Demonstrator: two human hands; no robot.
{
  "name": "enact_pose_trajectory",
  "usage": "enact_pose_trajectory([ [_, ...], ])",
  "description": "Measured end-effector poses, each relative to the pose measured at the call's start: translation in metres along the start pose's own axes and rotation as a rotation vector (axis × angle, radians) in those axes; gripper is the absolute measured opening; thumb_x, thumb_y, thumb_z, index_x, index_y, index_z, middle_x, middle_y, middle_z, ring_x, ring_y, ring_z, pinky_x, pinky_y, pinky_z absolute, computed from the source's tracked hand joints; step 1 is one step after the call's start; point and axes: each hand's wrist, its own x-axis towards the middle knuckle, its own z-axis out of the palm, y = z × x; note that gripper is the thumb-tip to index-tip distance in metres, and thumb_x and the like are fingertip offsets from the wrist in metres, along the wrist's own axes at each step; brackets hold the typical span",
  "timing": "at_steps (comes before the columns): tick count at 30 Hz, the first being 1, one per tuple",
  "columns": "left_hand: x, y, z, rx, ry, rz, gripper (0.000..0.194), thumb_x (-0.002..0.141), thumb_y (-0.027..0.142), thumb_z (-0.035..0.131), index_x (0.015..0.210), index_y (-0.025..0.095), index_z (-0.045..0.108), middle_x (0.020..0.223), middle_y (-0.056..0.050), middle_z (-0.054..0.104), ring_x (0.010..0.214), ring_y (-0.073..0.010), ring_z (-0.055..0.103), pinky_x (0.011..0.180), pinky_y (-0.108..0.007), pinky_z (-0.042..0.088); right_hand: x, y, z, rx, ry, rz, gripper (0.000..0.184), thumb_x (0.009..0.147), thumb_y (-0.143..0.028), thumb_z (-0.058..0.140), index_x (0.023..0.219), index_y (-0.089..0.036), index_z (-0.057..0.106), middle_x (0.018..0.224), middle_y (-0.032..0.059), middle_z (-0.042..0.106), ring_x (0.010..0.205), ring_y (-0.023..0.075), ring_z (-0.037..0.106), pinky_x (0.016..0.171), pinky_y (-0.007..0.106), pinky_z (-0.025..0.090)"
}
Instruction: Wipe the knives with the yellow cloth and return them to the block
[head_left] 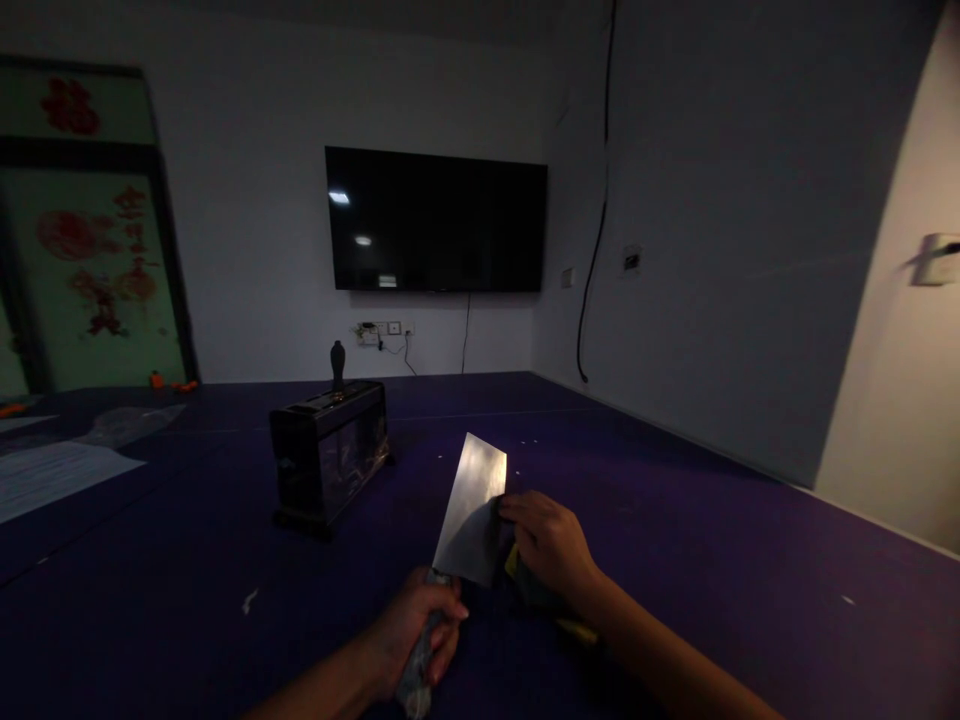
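My left hand [420, 632] is wrapped round the grey, wrinkled-looking handle [415, 690] of a cleaver. Its broad metal blade [474, 500] points up and away from me, catching light near the tip. At the blade's right side is my right hand [551, 540], fingers pressed together. A small dark patch shows at those fingertips; whether it is a held thing or shadow is unclear. Beneath the right hand and wrist lies a dark thing with yellow parts [576, 631], mostly hidden. Left of the cleaver stands a black knife block [330, 455] with one dark handle [337, 365] sticking up.
The purple surface [675, 560] carries small white scraps. At left lie a printed sheet [60, 475], clear plastic wrap [131, 425] and orange pieces [157, 381]. A television [439, 220] hangs on the back wall; a black cable [600, 230] runs down the right wall.
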Motion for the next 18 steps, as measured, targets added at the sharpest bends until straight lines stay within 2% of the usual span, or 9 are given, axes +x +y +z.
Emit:
enact_pose_trajectory([
  [4,0.000,0.003,-0.001,-0.005,-0.009,-0.068,0.011,0.053,0.021,0.051,0.060,0.018,0.043,0.029,0.011,0.031,0.018,-0.0080,0.030,0.022,-0.015,0.017,0.001,0.007,-0.002,-0.098,-0.020,0.079,0.037,0.070,-0.004,0.038,0.088,-0.017,0.067,0.095,0.0058,0.067,0.085,0.0174,0.061,0.077,0.032,0.051],
  [18,0.000,0.005,0.000,0.082,-0.076,-0.107,0.011,0.053,0.017,0.050,0.050,0.018,0.039,0.028,0.009,0.030,0.018,-0.0096,0.034,0.019,-0.015,0.018,0.002,0.018,-0.003,-0.245,0.090,0.141,0.038,0.075,-0.004,0.035,0.098,-0.015,0.063,0.103,0.0081,0.064,0.092,0.0210,0.057,0.080,0.037,0.050],
])
